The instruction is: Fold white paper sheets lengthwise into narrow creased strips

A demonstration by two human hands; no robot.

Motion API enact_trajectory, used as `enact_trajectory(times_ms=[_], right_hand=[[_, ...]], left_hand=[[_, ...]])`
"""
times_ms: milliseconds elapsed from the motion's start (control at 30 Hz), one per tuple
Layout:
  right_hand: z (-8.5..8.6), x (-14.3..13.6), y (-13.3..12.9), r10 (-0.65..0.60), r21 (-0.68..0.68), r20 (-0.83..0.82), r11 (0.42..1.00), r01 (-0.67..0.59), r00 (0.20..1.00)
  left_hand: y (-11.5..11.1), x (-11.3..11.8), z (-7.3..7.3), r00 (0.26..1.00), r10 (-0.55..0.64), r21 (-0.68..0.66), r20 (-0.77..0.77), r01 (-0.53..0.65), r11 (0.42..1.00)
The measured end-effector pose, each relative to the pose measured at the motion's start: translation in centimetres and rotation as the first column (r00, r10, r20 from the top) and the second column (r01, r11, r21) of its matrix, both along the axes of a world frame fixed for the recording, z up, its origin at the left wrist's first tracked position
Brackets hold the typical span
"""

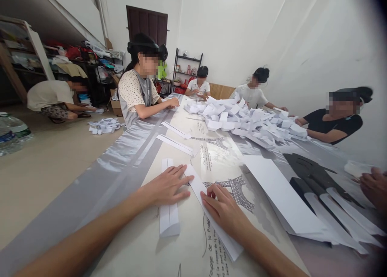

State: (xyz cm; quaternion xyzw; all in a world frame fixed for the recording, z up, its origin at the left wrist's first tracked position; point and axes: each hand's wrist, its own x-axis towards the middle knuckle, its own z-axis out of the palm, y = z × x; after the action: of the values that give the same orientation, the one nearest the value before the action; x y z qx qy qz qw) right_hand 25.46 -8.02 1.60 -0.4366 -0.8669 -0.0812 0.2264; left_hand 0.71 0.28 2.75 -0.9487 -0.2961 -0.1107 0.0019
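Note:
A long folded white paper strip lies slantwise on the patterned table cover in front of me. My left hand rests flat with fingers spread, its fingertips by the strip's far end. Curled fingers of my right hand press on the middle of the same strip, hiding part of it. Beneath my left hand, a second folded strip with a lengthwise seam is partly covered. Two more folded strips, one nearer and one farther, lie beyond my left hand.
A stack of white sheets lies to my right, beside dark and white curved pieces. Farther along the table rises a big heap of folded papers. Several people sit around it. Another person crouches near floor papers.

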Motion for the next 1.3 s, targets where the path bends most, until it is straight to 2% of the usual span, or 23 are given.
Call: enact_trajectory(times_ms=[200,433,533,700,833,933,1033,1133,1233,1300], right_hand=[[-0.4,-0.3,-0.1,-0.003,0.043,0.056,0.999,0.001,0.998],[-0.3,-0.4,-0.5,-0.020,0.003,0.105,1.000,0.019,0.994],[0.1,-0.5,-0.8,-0.039,-0.030,0.127,0.999,0.043,0.991],[1.1,-1.4,-0.7,-0.146,-0.041,0.251,0.986,0.161,0.957],[1.0,-2.1,-0.4,-0.177,0.026,0.378,0.983,0.181,0.909],[0.8,-1.9,-0.1,-0.173,0.077,0.414,0.985,0.154,0.894],[1.9,-1.1,0.6,-0.177,0.112,0.368,0.983,0.146,0.913],[4.5,0.0,1.8,-0.161,0.188,0.243,0.975,0.117,0.957],[7.4,0.9,3.3,-0.126,0.343,-0.011,0.931,0.122,0.992],[8.6,1.2,4.3,-0.101,0.443,-0.272,0.870,0.218,0.957]], left_hand=[[0.4,-0.3,-0.8,1.000,-0.012,0.001,-0.012,0.012,1.000],[0.0,0.7,-1.7,1.000,0.031,0.048,-0.006,-0.031,0.998],[0.0,1.0,-1.6,0.999,0.046,0.066,-0.014,-0.045,0.997],[-0.2,1.5,-0.9,0.996,0.073,0.116,-0.060,-0.065,0.991],[-0.5,1.6,-1.2,0.994,0.106,0.173,0.006,-0.106,0.979],[-0.5,1.3,-1.3,0.993,0.085,0.208,0.085,-0.101,0.973],[-0.2,1.0,-0.9,0.991,0.040,0.236,0.125,-0.068,0.969],[0.0,1.1,-0.4,0.987,0.016,0.266,0.162,-0.060,0.962],[-0.2,1.4,0.1,0.958,0.030,0.200,0.284,-0.090,0.976],[-0.6,1.6,0.6,0.886,0.088,0.039,0.455,-0.119,0.992]])
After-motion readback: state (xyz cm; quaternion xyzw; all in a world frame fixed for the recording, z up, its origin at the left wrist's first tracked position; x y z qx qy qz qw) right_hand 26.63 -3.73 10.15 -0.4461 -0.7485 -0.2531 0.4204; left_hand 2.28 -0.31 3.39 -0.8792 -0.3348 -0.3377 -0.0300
